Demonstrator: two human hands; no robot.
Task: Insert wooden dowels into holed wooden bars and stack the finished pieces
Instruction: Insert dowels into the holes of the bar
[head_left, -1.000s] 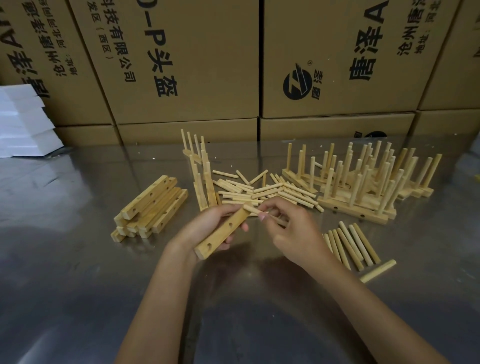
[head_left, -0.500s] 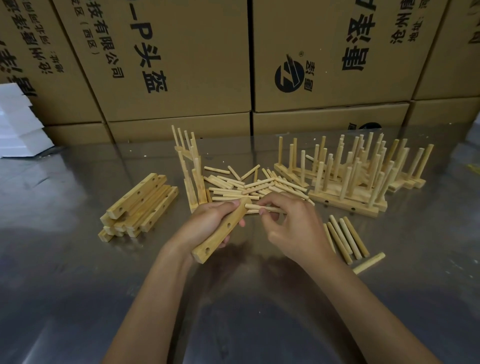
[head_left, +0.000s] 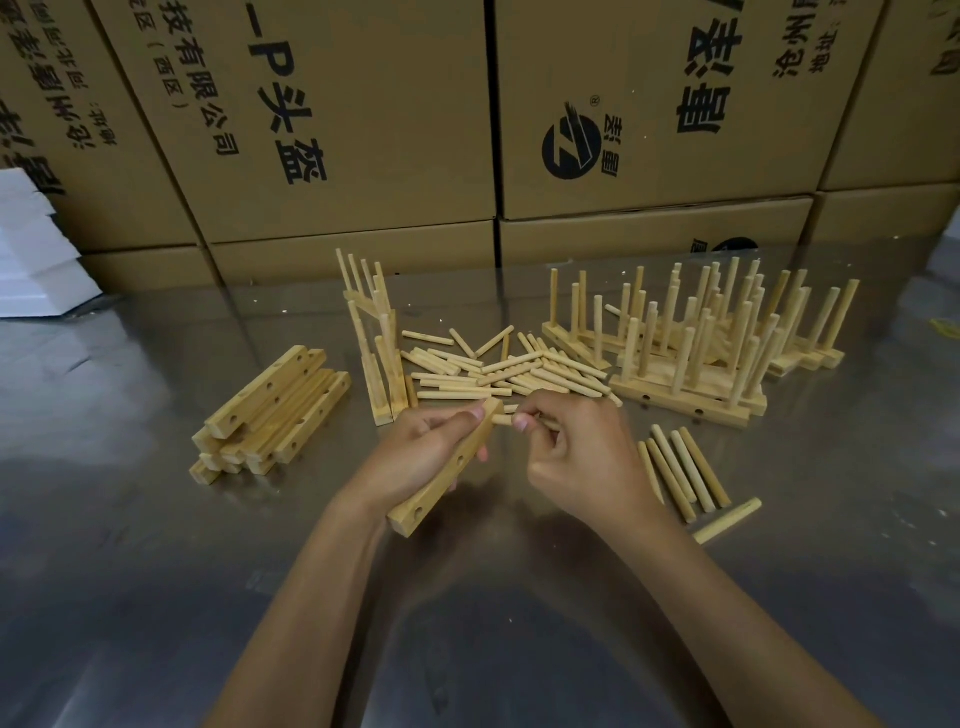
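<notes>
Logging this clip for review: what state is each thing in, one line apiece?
Left hand: grips the holed wooden bar.
Holed wooden bar: held tilted above the table, visible holes empty.
Right hand: pinches a thin wooden dowel.
Thin wooden dowel: tip at the bar's far end, seating unclear.
Stack of bare holed bars: lying flat, unfilled.
Loose dowel pile: scattered flat.
Finished dowelled pieces: stacked, dowels upright.
Steel table: bears everything.

Steel table carries: holed bars stacked at left; loose dowels piled at centre; finished pieces at right; five dowels near right; white stack far left; boxes behind.
</notes>
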